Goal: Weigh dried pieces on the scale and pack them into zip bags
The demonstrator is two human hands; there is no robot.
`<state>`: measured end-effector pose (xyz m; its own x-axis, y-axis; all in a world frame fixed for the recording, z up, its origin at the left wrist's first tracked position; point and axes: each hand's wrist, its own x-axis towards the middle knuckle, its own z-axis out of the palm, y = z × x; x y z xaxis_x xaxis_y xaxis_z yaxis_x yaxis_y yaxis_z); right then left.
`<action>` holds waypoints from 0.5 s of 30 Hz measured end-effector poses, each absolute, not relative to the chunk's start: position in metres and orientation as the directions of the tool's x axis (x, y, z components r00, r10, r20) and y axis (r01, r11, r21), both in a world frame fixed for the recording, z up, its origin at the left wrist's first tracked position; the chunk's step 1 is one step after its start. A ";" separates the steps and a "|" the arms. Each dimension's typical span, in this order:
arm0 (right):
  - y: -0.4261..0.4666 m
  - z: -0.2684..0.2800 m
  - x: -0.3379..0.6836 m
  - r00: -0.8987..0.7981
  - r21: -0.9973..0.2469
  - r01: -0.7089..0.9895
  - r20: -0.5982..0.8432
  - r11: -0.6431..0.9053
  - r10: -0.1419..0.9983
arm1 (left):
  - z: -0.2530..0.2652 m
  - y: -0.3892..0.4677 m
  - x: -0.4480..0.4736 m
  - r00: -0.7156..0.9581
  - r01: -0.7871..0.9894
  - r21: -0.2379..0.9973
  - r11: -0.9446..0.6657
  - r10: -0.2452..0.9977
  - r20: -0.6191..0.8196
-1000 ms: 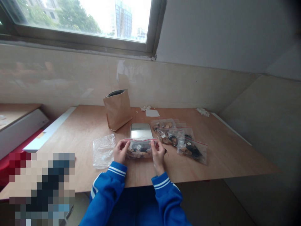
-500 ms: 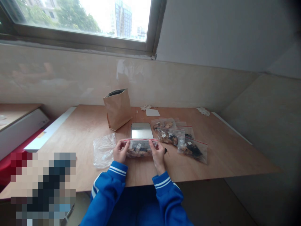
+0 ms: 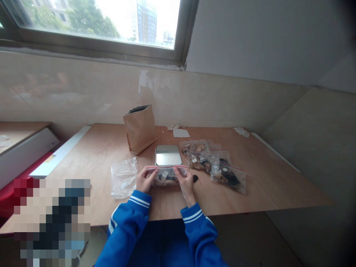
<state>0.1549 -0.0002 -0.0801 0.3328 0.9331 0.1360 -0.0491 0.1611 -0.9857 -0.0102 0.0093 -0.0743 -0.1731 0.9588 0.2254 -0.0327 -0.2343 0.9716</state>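
Both hands pinch the red-lined top edge of a clear zip bag (image 3: 167,180) holding brown and dark dried pieces and a small white label. My left hand (image 3: 144,179) grips its left part, thumb on the seal. On the right part, my right hand (image 3: 185,182) is closed the same way, its thumb nearer the middle. Directly behind the bag lies a flat scale (image 3: 168,154) with a shiny metal top. A dark piece (image 3: 195,178) lies on the table beside my right hand. An open clear plastic bag (image 3: 124,178) lies flat to the left of my left hand.
An open brown paper bag (image 3: 141,129) stands behind the scale on the left. Several filled zip bags (image 3: 229,178) lie overlapping on the right. A white card (image 3: 181,133) and crumpled scraps (image 3: 241,132) lie along the back of the wooden table (image 3: 272,178).
My thumbs have moved inward along the seal, closer together. The bag's top edge sits slightly lower, showing more of the scale. The other things have stayed in place.
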 end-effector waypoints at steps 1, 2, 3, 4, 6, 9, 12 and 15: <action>0.000 -0.080 0.155 0.338 -0.985 -0.050 0.137 0.163 0.931 | -0.074 0.009 -0.010 -0.179 -0.032 0.971 -0.235 0.958 0.226; -0.001 -0.079 0.155 0.343 -0.985 -0.049 0.140 0.166 0.929 | -0.074 0.009 -0.010 -0.182 -0.032 0.972 -0.235 0.957 0.225; -0.001 -0.079 0.155 0.345 -0.984 -0.047 0.144 0.171 0.927 | -0.074 0.008 -0.011 -0.182 -0.034 0.972 -0.234 0.958 0.224; -0.001 -0.078 0.155 0.345 -0.983 -0.045 0.150 0.176 0.927 | -0.074 0.008 -0.011 -0.180 -0.037 0.972 -0.232 0.958 0.222; -0.001 -0.078 0.155 0.341 -0.981 -0.040 0.165 0.189 0.925 | -0.074 0.009 -0.011 -0.184 -0.041 0.973 -0.229 0.958 0.218; -0.001 -0.078 0.155 0.341 -0.976 -0.030 0.191 0.214 0.921 | -0.077 0.009 -0.012 -0.204 -0.038 0.972 -0.231 0.954 0.219; -0.001 -0.079 0.155 0.330 -0.973 -0.012 0.213 0.229 0.920 | -0.079 0.009 -0.012 -0.230 -0.029 0.972 -0.234 0.948 0.221; -0.001 -0.079 0.155 0.318 -0.970 0.007 0.232 0.243 0.919 | -0.080 0.009 -0.013 -0.241 -0.027 0.972 -0.232 0.946 0.219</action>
